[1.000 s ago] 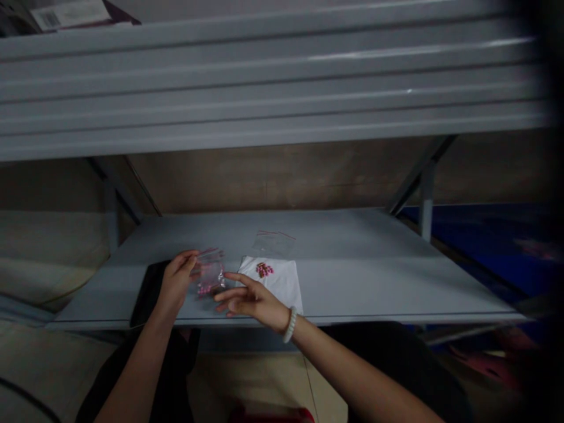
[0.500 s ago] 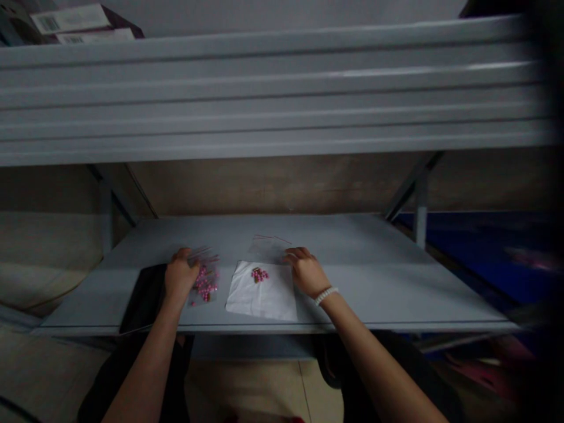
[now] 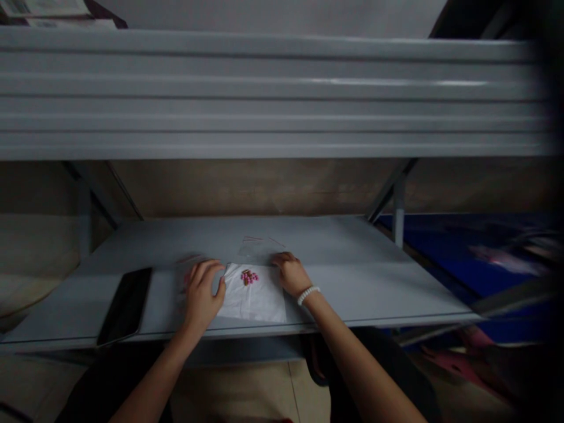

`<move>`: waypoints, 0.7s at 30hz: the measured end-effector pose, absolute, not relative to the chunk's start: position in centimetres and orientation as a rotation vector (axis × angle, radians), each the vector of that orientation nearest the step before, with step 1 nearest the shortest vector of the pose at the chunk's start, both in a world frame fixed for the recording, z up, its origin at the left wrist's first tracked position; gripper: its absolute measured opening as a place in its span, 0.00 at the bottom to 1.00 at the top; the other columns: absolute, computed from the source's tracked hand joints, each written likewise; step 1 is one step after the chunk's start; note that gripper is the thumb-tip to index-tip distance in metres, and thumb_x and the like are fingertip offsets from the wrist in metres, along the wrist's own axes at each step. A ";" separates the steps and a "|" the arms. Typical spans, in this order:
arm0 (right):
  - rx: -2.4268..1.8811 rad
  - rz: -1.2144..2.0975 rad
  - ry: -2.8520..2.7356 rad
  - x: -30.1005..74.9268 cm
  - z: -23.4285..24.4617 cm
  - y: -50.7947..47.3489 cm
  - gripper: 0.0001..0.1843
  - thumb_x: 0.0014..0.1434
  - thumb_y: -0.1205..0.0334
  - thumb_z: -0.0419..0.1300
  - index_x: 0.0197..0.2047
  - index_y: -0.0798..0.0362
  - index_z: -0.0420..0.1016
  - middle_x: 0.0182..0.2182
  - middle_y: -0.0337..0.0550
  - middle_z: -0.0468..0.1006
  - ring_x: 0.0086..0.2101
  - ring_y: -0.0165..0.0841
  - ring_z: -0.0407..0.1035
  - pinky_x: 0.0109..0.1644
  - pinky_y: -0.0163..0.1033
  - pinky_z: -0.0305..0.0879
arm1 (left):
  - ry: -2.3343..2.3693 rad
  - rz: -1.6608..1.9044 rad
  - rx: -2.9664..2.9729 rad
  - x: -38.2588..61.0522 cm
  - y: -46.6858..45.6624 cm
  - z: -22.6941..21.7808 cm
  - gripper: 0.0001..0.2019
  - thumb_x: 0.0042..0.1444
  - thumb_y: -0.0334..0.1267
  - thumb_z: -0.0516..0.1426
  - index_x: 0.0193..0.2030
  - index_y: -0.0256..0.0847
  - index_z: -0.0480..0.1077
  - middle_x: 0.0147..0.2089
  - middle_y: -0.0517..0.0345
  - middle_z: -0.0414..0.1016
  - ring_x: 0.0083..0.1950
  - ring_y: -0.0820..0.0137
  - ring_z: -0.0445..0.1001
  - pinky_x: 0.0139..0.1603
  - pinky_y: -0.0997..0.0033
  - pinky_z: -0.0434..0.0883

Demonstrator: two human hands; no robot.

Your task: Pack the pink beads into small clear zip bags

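Note:
A white cloth or paper sheet (image 3: 258,305) lies on the grey shelf top, with a small pile of pink and brownish beads (image 3: 249,277) near its upper edge. My left hand (image 3: 203,296) is over the sheet's left side, fingers curved and thumb apart, holding nothing visible. Behind it, a clear bag of pink beads (image 3: 183,279) is mostly covered and blurred. My right hand (image 3: 291,273), wearing a white bead bracelet (image 3: 307,294), is at the sheet's upper right corner with fingers curled together; their tips are hidden. Just beyond lies a flat clear zip bag (image 3: 253,248).
A black tablet-like slab (image 3: 126,305) rests at the front left of the shelf. Overhead runs a ridged grey upper shelf (image 3: 264,100) with boxes (image 3: 57,9) on it. Diagonal metal braces (image 3: 399,205) stand at both sides. Blue material (image 3: 440,252) is at the right.
My left hand has left the bag of pink beads and moved right to the sheet. My right hand stays near the sheet's corner. The view has shifted slightly.

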State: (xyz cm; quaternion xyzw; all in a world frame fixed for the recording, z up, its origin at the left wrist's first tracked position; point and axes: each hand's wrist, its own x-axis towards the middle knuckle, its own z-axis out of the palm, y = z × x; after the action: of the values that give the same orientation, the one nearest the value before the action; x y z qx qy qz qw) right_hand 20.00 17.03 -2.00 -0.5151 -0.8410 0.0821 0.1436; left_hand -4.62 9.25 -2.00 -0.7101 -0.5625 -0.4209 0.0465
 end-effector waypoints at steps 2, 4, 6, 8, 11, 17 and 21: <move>-1.494 0.247 -2.426 20.1 -2.1 16.9 0.27 0.48 0.81 0.51 0.50 0.58 0.75 0.58 0.54 0.67 0.58 0.40 0.59 0.61 0.44 0.56 | -1.693 -1.279 -2.245 -3.7 8.8 -2.1 0.12 0.53 0.28 0.54 0.44 0.43 0.69 0.49 0.52 0.71 0.52 0.59 0.68 0.56 0.56 0.64; -1.497 0.273 -2.450 20.1 -2.4 17.0 0.29 0.48 0.81 0.51 0.53 0.57 0.73 0.60 0.53 0.66 0.61 0.41 0.56 0.62 0.45 0.54 | -1.673 -1.289 -2.299 -3.2 8.4 -2.2 0.11 0.54 0.28 0.53 0.43 0.43 0.70 0.49 0.52 0.71 0.52 0.60 0.68 0.55 0.57 0.64; -1.511 0.284 -2.468 20.2 -2.8 17.2 0.31 0.48 0.82 0.50 0.54 0.55 0.72 0.59 0.50 0.68 0.62 0.43 0.54 0.63 0.50 0.52 | -1.660 -1.311 -2.336 -2.9 8.2 -2.3 0.11 0.54 0.28 0.53 0.43 0.43 0.70 0.49 0.52 0.70 0.52 0.61 0.68 0.56 0.57 0.65; -1.539 0.269 -2.450 20.3 -2.9 17.5 0.31 0.47 0.82 0.50 0.54 0.54 0.72 0.57 0.48 0.70 0.62 0.45 0.53 0.63 0.54 0.50 | -1.673 -1.370 -2.338 -2.7 8.0 -2.3 0.11 0.55 0.28 0.53 0.44 0.43 0.70 0.51 0.51 0.70 0.53 0.61 0.68 0.56 0.57 0.64; -1.512 0.218 -2.349 20.3 -2.4 17.3 0.31 0.47 0.82 0.50 0.53 0.57 0.72 0.54 0.51 0.72 0.59 0.44 0.58 0.62 0.53 0.52 | -1.750 -1.570 -2.318 -2.4 7.7 -2.2 0.11 0.54 0.30 0.54 0.45 0.42 0.71 0.52 0.50 0.69 0.55 0.61 0.68 0.58 0.56 0.64; -0.973 0.168 -2.270 17.7 0.5 12.1 0.27 0.52 0.79 0.50 0.54 0.57 0.69 0.52 0.50 0.73 0.56 0.41 0.58 0.61 0.51 0.57 | -2.187 -2.529 -2.311 -1.0 7.3 -2.1 0.16 0.53 0.41 0.60 0.49 0.41 0.70 0.52 0.50 0.74 0.52 0.61 0.73 0.54 0.60 0.69; -0.842 0.175 -2.358 15.3 1.2 8.4 0.22 0.57 0.76 0.51 0.53 0.57 0.69 0.52 0.53 0.72 0.56 0.44 0.59 0.61 0.55 0.56 | -2.202 -3.033 -2.086 -0.6 7.5 -2.1 0.18 0.50 0.43 0.63 0.47 0.40 0.72 0.52 0.49 0.75 0.55 0.60 0.72 0.56 0.62 0.68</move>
State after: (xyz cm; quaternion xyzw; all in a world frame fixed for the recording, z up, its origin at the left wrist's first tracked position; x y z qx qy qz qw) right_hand 15.30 8.43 1.22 -0.3189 -0.8931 0.0663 0.3104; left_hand -0.56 7.49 -2.15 -0.4083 -0.4311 -0.5937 -0.5432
